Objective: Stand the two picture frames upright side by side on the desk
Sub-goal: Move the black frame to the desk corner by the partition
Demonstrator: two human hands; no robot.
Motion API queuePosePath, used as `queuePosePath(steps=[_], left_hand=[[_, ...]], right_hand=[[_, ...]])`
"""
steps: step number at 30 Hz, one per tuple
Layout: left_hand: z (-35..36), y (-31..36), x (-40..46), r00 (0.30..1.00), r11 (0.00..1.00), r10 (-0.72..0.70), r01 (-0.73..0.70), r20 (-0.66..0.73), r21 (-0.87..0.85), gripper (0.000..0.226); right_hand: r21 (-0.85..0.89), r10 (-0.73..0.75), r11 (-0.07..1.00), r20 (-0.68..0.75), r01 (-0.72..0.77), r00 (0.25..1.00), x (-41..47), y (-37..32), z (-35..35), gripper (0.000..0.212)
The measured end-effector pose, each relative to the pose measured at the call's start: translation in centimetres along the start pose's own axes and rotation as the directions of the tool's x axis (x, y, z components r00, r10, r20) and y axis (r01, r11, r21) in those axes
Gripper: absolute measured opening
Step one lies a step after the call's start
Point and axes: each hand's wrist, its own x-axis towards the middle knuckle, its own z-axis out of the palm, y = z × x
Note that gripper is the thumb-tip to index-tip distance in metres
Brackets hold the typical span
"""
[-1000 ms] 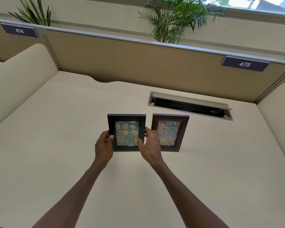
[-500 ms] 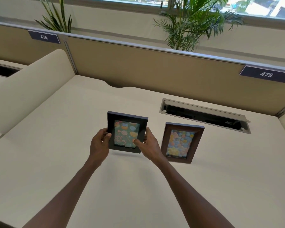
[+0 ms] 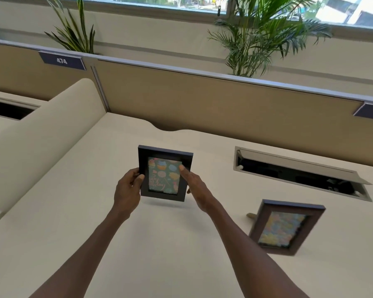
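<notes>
A black picture frame (image 3: 164, 154) with a green birthday picture is held upright just above the cream desk (image 3: 78, 211), a thin shadow under its lower edge. My left hand (image 3: 127, 190) grips its left side and my right hand (image 3: 195, 188) grips its right side, thumb on the front. A brown picture frame (image 3: 285, 226) with a pastel picture stands upright on the desk to the right, leaning back on its stand, well apart from the black one.
An open cable hatch (image 3: 299, 171) is sunk in the desk behind the brown frame. A tan partition (image 3: 202, 100) with a "474" label (image 3: 61, 60) bounds the back, plants behind it. A curved cream divider (image 3: 41, 130) stands at left.
Both hands have carried the black frame up and to the left, away from the brown frame, which stays standing. The view has swung left.
</notes>
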Motion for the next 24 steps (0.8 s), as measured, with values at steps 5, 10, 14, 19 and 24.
queuePosePath(steps=[5, 10, 14, 19, 24], left_hand=[[-2.2, -0.2, 4.8, 1.000, 1.000, -0.002, 0.002, -0.030, -0.003, 0.027], [-3.6, -1.1, 9.2, 0.996, 1.000, -0.014, 0.012, -0.087, -0.023, 0.024], [-4.1, -2.2, 11.8, 0.990, 0.996, -0.045, 0.035, -0.132, -0.080, 0.023], [-4.5, -4.1, 13.7, 0.980, 0.989, -0.096, 0.075, -0.176, -0.125, 0.024], [-5.5, -4.8, 14.5, 0.976, 0.993, -0.092, 0.074, -0.198, -0.096, 0.024]], right_hand=[[0.095, -0.012, 0.995, 0.000, 0.012, 1.000, 6.2, -1.7, 2.3, 0.092], [0.093, -0.040, 0.995, 0.023, 0.037, 0.999, 11.7, -3.1, 4.1, 0.097], [0.138, -0.066, 0.989, 0.091, 0.053, 0.994, 15.1, -3.9, 4.5, 0.093], [0.213, -0.041, 0.977, 0.157, 0.007, 0.987, 18.8, -4.2, 5.1, 0.087], [0.211, -0.019, 0.977, 0.146, -0.012, 0.989, 21.4, -3.9, 6.5, 0.082]])
